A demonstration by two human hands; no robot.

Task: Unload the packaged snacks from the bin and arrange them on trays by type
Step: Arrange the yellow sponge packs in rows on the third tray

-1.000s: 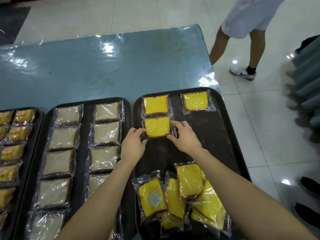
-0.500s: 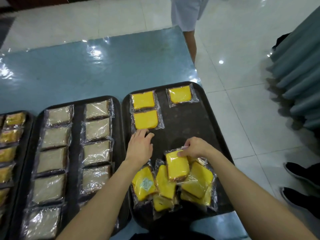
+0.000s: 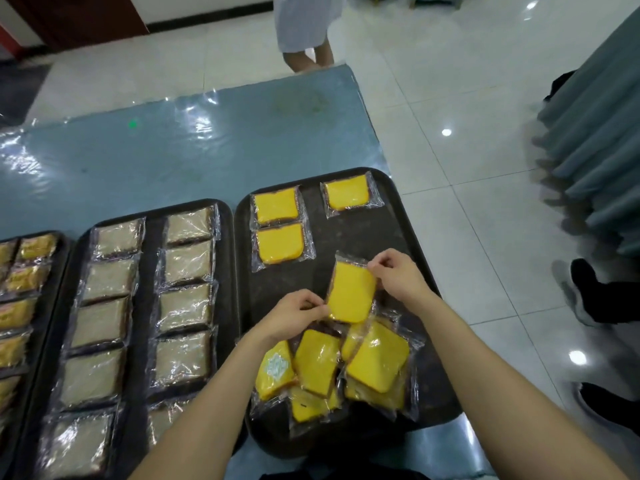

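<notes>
Both hands pinch one clear-wrapped yellow cake slice [image 3: 350, 292] above the right-hand black tray [image 3: 408, 237]: the left hand [image 3: 294, 317] grips the wrapper at its lower left edge, the right hand [image 3: 398, 275] at its upper right corner. The slice sits tilted, just past a loose heap of yellow slices [image 3: 332, 372] at the tray's near end. Three yellow slices already lie in order at the far end, two stacked in the left column [image 3: 278, 225] and one alone at the far right [image 3: 348, 192]. The middle tray [image 3: 145, 306] holds two columns of pale brown slices, and a third tray at far left [image 3: 62, 244] carries golden packets. No bin is in view. The step in hand appears to be placing this slice; the likely open spot is under the lone far-right slice, which calls for squaring it up and laying it flat, wrapper edges clear of its neighbours.
</notes>
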